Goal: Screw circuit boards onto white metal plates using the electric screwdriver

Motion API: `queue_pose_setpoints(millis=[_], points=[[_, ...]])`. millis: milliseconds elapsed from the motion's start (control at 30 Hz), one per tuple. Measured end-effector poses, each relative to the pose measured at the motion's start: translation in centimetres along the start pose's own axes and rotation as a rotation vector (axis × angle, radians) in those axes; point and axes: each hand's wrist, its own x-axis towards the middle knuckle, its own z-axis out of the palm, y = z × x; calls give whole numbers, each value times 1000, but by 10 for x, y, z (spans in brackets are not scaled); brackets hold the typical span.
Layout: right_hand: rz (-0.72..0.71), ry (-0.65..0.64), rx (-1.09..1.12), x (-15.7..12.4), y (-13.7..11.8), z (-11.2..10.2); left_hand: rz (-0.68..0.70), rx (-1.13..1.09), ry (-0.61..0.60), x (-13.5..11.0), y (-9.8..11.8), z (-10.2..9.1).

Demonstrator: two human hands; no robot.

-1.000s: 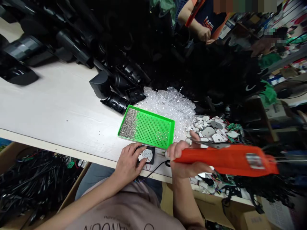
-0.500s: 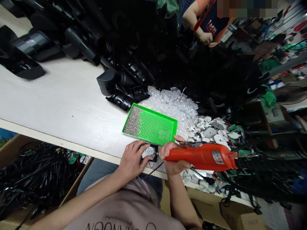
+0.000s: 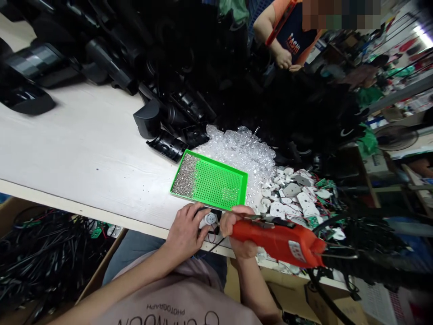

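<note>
My right hand [image 3: 237,230] is wrapped round a red electric screwdriver [image 3: 275,241], whose tip points left at a small white round part [image 3: 210,219]. That part sits on a black piece [image 3: 215,227] by the table's front edge, with thin wires below it. My left hand [image 3: 187,225] pinches the white part between thumb and fingers from the left. Whether the screwdriver's bit touches the part cannot be made out. Just beyond both hands lies a green perforated tray [image 3: 208,159], with many small silver screws [image 3: 186,175] heaped at its left end.
Behind the tray lie clear plastic pieces [image 3: 240,146]; to the right are white parts with wires [image 3: 292,194]. Black housings [image 3: 147,119] crowd the back. A box of black cables [image 3: 50,262] stands lower left. Another person [image 3: 287,40] is across the table.
The screwdriver's rear end has dropped, so it slopes more down to the right. My left hand keeps its hold on the white part. The whole view has shifted slightly.
</note>
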Motion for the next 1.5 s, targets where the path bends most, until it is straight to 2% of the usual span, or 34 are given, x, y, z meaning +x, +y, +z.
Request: queue_pose_setpoints(millis=[100, 200, 333, 500, 633, 800, 933, 1100, 1200, 1367, 1433, 1500], points=[[-167, 63, 78, 14, -15, -13, 0, -22, 13, 0, 0, -1], [-257, 150, 49, 37, -16, -31, 28, -48, 39, -1, -2, -2], [-207, 195, -24, 57, 8, -46, -16, -31, 110, -5, -4, -7], [-115, 204, -79, 61, 30, -48, -52, 61, 37, -6, -5, -11], [-124, 186, -34, 61, 33, -47, -82, 97, 10, -5, -3, -10], [-123, 151, -80, 60, 33, -46, -101, 62, -21, -2, 0, -12], [-126, 125, -87, 58, 33, -44, -95, 101, -107, 3, 2, -15], [-125, 137, -115, 58, 36, -44, -3, 210, -209, 10, 1, -18], [-119, 155, -99, 60, 27, -42, 52, 249, -224, 11, 0, -22], [-225, 229, -5, 52, -22, -22, 46, 236, -258, 6, 0, -27], [-233, 208, 20, 42, -36, -9, 34, 224, -239, 0, 0, -25], [-201, 159, 68, 31, -39, 3, 22, 229, -189, -6, 1, -20]])
